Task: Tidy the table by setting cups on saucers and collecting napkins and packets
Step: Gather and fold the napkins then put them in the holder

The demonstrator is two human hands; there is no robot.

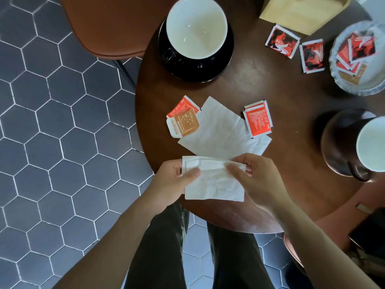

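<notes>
round dark wood table (pixel 239 80) over hexagon-tiled floor (pixel 52 122).

Bare table (pixel 245 86) between black saucer (pixel 166 57) and packets (pixel 258 119) (napkin (pixel 220 132) beneath) gives passage.

There is 1 view, from a camera on the person's head, looking steeply down and slightly forward. It sits close above the near edge of a round dark table (pixel 245 88), so both forearms run up from the bottom of the picture to the left hand (pixel 173 182) and right hand (pixel 256 174) near its middle. The person's legs fall straight below the lens. The wide angle bends the hexagon floor tiles (pixel 52 132) at the left and, it seems, stretches and blurs the table's far right side. With only 1 camera, no part of the scene is shared between views.
</notes>
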